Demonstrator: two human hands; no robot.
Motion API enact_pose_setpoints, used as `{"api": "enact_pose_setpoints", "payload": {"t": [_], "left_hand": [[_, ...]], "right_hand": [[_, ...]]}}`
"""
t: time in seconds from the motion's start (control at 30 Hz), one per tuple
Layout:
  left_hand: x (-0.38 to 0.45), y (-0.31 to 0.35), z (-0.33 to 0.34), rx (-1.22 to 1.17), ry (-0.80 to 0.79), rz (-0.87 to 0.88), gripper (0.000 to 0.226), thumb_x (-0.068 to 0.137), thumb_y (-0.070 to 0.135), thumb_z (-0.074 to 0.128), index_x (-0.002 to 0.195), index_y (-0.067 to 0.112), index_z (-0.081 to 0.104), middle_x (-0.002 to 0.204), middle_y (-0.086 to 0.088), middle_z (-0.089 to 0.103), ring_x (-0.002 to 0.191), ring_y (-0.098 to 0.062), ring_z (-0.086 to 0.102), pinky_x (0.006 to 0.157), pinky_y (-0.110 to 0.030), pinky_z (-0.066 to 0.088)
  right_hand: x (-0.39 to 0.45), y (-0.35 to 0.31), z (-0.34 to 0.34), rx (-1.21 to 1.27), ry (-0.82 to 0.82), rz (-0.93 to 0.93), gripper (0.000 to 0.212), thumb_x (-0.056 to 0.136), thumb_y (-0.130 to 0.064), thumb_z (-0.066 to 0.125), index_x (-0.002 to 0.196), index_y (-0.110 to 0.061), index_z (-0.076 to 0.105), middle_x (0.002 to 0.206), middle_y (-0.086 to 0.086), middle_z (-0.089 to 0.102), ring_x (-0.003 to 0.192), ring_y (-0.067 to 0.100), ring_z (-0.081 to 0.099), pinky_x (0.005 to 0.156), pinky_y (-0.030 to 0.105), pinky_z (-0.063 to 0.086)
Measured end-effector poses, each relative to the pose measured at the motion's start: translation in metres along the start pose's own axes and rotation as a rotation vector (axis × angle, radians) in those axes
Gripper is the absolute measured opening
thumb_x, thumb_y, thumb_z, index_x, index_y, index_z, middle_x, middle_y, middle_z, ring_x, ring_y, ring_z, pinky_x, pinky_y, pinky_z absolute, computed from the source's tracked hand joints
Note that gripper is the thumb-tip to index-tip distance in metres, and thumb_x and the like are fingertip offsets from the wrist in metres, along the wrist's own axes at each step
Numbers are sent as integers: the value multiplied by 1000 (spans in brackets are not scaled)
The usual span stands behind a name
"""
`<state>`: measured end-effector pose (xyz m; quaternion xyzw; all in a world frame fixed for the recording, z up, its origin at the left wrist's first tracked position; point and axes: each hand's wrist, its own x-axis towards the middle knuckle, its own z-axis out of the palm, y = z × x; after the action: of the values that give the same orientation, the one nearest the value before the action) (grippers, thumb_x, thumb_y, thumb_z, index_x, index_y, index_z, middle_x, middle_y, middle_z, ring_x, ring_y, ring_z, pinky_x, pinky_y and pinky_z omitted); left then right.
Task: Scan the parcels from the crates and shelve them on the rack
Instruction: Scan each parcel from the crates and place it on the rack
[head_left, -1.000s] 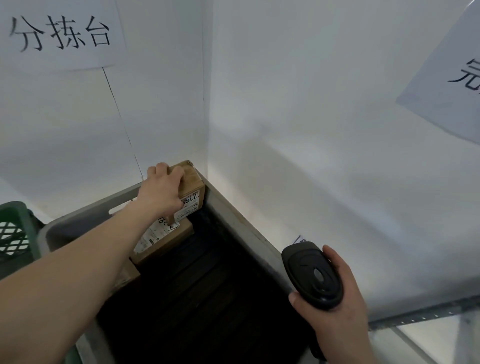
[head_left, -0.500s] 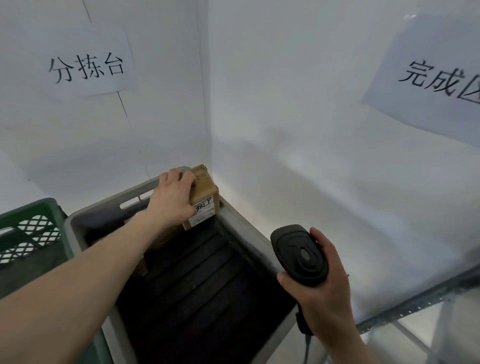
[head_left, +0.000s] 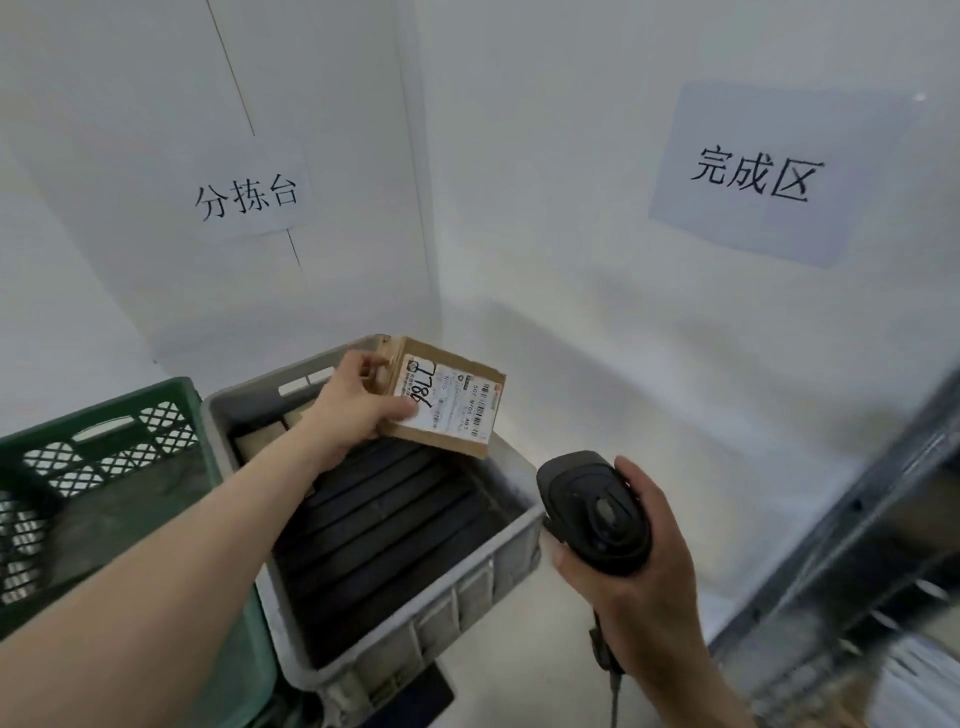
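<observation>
Parcel (head_left: 441, 402) in my left hand (head_left: 353, 410), held above the far end of the grey crate (head_left: 395, 639), clear of its floor. Fingers curled over the parcel's left edge, thumb pressed on the near corner of the label (head_left: 447, 400); grip firm. Right hand (head_left: 639, 587) clenched round the scanner (head_left: 592, 512), whose head points up and left toward the parcel.

Key relation: parcel lies up and to the left of the scanner, near but apart. Label face is tilted toward me and toward the scanner, long axis running from upper left to lower right. Right hand does the aiming; left only needs to hold steady, maybe tilt the barcode a touch further round.

Parcel itself: small flat brown carton, corners a bit worn, white label covering most of the top face. Handwritten black characters at the label's left end, a printed barcode strip toward the right. Looks light and rigid.

Further out: more brown cartons at the crate's far-left corner, partly hidden behind my forearm. Green crate (head_left: 104, 457) just beside the grey one, on its left. Two paper signs on the white walls. Rack (head_left: 857, 519) at right edge, blurred. Scan not yet done, I judge; shelving follows.
</observation>
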<state>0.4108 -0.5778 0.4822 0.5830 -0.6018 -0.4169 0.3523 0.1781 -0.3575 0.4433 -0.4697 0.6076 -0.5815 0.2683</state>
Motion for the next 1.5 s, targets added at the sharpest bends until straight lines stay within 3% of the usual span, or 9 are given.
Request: {"api": "enact_pose_setpoints", "payload": {"t": [0.17,0.4,0.67,0.93,1.03,1.17,1.27,1.4,1.5], "left_hand": [[-52,-1,14,-227,-179,-110,100,69,-11,81,145,37,36,122,-14,67,99,-31,72,69,-45,62],[-81,17,19,-101,-410,-61,60,84,6,73,134,37,59,111,-6,75,79,-17,72,62,-33,55],[-101,43,29,19,-619,91,52,66,23,73,116,37,71,105,-5,78,108,-34,70,104,-58,49],[-137,49,40,129,-722,233,46,85,7,72,125,30,69,96,-3,79,101,-29,73,98,-52,55],[-147,53,44,135,-748,260,48,88,3,69,130,26,67,93,2,79,92,-20,74,83,-41,58],[-160,58,50,125,-765,272,47,87,2,69,125,30,68,93,2,79,90,-20,73,89,-45,55],[-171,61,56,100,-786,271,47,87,1,69,125,29,67,98,0,78,89,-19,73,78,-37,57],[-192,63,69,52,-796,260,65,79,5,76,135,30,56,116,-9,68,102,-33,71,93,-52,55],[-214,62,82,33,-818,206,81,64,11,76,136,37,51,118,-14,63,103,-37,70,91,-54,58]], "right_hand": [[-40,-9,-27,34,-6,39,92,65,10,88,143,-22,50,106,-43,64,102,-15,62,86,2,46],[-86,-24,-54,-47,1,-22,94,67,10,87,142,-25,44,115,-19,65,102,-12,66,81,3,49],[-158,-32,-45,-176,-15,33,93,57,-21,87,140,-33,48,124,-17,66,114,-2,64,89,14,54],[-227,-38,-24,-291,75,108,96,53,-39,86,140,-37,47,120,-29,63,117,-1,61,90,14,54],[-240,-41,-26,-327,101,106,95,54,-35,86,140,-35,48,121,-28,63,119,-1,61,93,19,55],[-250,-46,-32,-355,129,95,96,56,-25,90,141,-36,46,125,-25,62,121,-5,58,91,11,52],[-257,-46,-40,-364,138,92,96,60,-17,93,140,-39,45,126,-25,61,121,-6,56,90,8,50],[-269,-43,-56,-363,163,86,94,60,-23,93,139,-40,45,128,-23,62,123,-3,57,93,11,52],[-280,-44,-76,-355,187,75,96,56,-36,88,141,-37,45,131,-21,61,125,0,57,99,18,53]]}}
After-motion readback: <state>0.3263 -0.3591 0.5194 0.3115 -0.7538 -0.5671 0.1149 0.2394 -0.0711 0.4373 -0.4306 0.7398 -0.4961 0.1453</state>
